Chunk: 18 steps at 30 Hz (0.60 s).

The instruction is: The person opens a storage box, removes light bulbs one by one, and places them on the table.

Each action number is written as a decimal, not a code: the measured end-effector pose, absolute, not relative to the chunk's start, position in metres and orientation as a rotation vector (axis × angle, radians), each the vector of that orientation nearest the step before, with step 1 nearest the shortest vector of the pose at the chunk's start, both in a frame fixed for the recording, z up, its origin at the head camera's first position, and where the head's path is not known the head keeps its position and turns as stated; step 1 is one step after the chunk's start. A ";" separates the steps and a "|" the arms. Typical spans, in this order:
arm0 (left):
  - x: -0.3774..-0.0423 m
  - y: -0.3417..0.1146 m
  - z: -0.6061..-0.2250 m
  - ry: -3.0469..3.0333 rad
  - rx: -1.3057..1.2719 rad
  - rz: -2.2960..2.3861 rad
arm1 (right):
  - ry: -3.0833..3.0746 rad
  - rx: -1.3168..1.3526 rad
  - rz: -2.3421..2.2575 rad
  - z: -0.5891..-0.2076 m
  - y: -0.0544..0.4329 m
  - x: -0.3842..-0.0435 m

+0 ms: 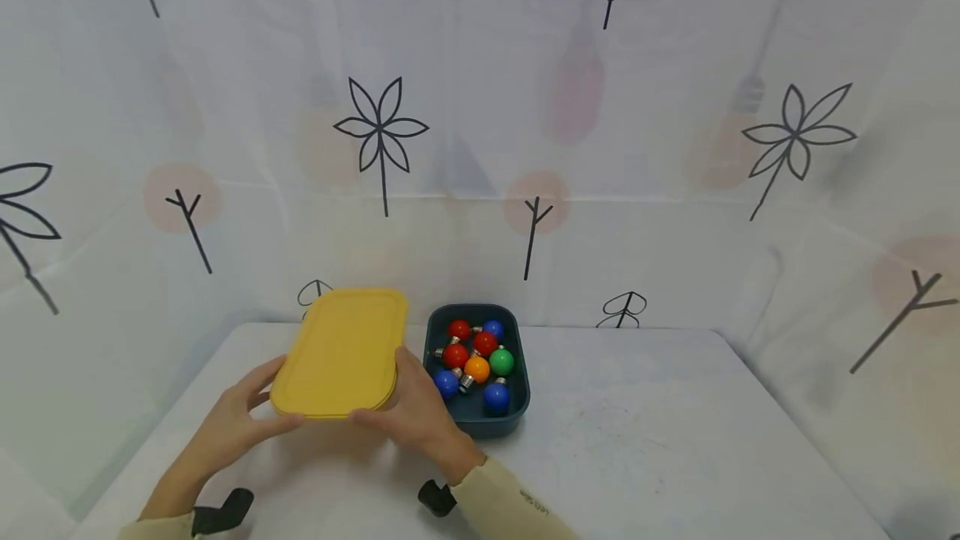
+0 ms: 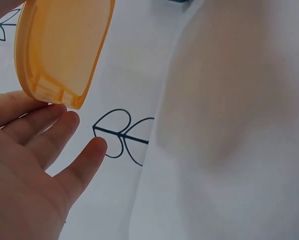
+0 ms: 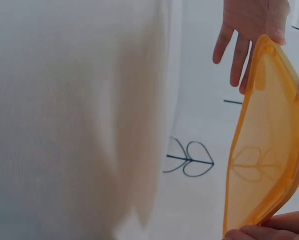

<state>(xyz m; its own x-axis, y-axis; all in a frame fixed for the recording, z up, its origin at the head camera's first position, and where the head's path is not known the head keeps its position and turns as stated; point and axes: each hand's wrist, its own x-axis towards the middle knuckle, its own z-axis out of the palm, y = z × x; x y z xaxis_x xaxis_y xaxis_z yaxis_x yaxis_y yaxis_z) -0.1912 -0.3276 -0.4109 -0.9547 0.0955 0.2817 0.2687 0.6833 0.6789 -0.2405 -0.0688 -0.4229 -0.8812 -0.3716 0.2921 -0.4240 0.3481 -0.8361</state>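
Note:
A yellow plastic lid [image 1: 341, 348] with rounded corners is held up over the left part of the table, tilted, its flat top showing in the head view. My left hand [image 1: 232, 423] grips its left near corner, thumb at the near edge. At the right near corner my right hand [image 1: 416, 407] pinches the rim. Both wrist views show the lid's raised rim and translucent underside, with the left hand's fingers [image 2: 72, 122] spread close beneath it. Right of the lid stands a dark teal box [image 1: 480, 427] without a cover, holding several coloured bulbs [image 1: 485, 344].
The white table [image 1: 637, 432] stretches to the right of the box. Behind it hangs a pale cloth [image 1: 465, 148] printed with leaves and twigs, meeting the table's back edge. Black wrist straps [image 1: 223, 512] sit at the beige sleeves [image 1: 510, 502].

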 end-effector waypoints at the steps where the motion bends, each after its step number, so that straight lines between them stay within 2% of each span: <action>1: -0.191 -0.330 -0.411 -2.677 -0.293 -1.115 | -2.525 0.756 1.614 -0.424 -0.071 -0.240; 11: -0.193 -0.346 -0.416 -2.704 -0.280 -1.164 | -2.422 0.821 1.720 -0.428 -0.086 -0.238; 18: -0.195 -0.348 -0.422 -2.774 -0.160 -1.253 | -2.546 0.660 1.732 -0.437 -0.091 -0.238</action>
